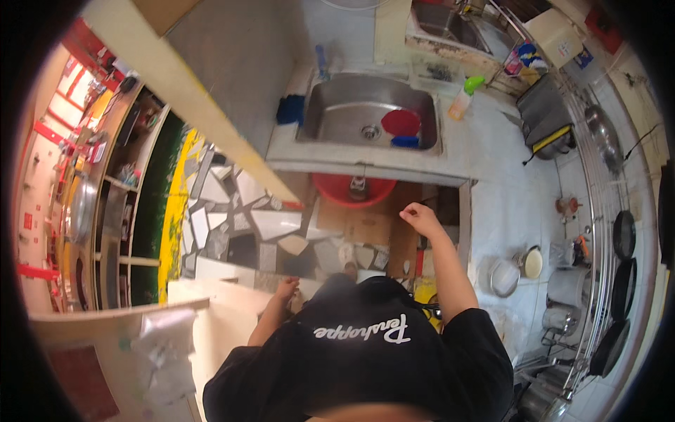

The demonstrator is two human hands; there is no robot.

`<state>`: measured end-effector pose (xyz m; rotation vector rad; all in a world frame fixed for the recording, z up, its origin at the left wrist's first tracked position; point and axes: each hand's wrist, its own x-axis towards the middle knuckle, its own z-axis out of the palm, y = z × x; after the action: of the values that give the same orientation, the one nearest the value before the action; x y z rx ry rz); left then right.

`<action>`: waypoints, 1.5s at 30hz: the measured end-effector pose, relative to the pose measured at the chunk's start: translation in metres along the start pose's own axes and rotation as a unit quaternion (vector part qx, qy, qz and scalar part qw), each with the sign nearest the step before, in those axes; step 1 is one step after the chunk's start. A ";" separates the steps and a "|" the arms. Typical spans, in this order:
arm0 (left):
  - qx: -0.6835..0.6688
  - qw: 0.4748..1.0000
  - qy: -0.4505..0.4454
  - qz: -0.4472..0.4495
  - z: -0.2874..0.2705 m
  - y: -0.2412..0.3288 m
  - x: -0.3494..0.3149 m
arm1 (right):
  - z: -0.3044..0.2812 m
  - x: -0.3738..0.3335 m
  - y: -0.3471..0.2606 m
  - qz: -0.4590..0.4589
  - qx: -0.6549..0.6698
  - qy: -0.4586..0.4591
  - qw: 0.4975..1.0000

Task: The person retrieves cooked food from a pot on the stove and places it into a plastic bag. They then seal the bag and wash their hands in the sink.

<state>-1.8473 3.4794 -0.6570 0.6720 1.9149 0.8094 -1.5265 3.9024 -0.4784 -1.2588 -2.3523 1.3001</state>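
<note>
My right hand (420,219) reaches out in front of the counter's lower edge, close to the cardboard (369,224) under the sink. Its fingers are curled together, and no object shows in them. Lower and to the left, my left hand (286,288) hangs beside my body with its fingers loosely curled and nothing visible in them. Ahead of me is a metal sink (341,116) with a red bowl (401,122) and a blue sponge (405,141) inside. A red basin (330,190) stands beneath it, with the drain fitting (358,186) above it.
A blue cloth (290,110) lies left of the sink, a spray bottle (464,100) to the right. The right counter bears a pot (503,276) and a cream mug (531,262). Pans (623,287) hang beyond a metal rack. A pale partition edge (239,144) and shelves (116,211) are leftward.
</note>
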 end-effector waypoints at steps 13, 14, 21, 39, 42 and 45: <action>-0.112 0.973 -0.063 0.190 -0.045 0.393 0.289 | -0.186 0.378 0.003 -0.026 0.115 0.174 0.978; -0.128 0.966 -0.040 0.221 -0.053 0.420 0.316 | -0.203 0.416 0.004 -0.052 0.048 0.222 0.972; 0.248 0.883 0.202 0.343 -0.153 0.577 0.429 | -0.222 0.583 0.051 0.061 -0.333 0.038 0.940; -0.075 0.895 0.282 0.339 -0.146 0.564 0.526 | 0.031 0.607 -0.054 0.013 0.339 -0.024 0.940; -0.611 0.780 0.124 0.057 -0.092 0.497 0.544 | 0.100 0.613 -0.075 0.117 0.563 -0.163 0.802; -0.714 0.696 -0.060 -0.049 -0.048 0.457 0.580 | 0.132 0.619 -0.096 0.041 0.396 -0.135 0.907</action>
<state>-2.0825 4.1784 -0.6024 -0.3662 0.6855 1.7443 -2.0390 4.2554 -0.6284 -0.9414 -1.5700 2.2450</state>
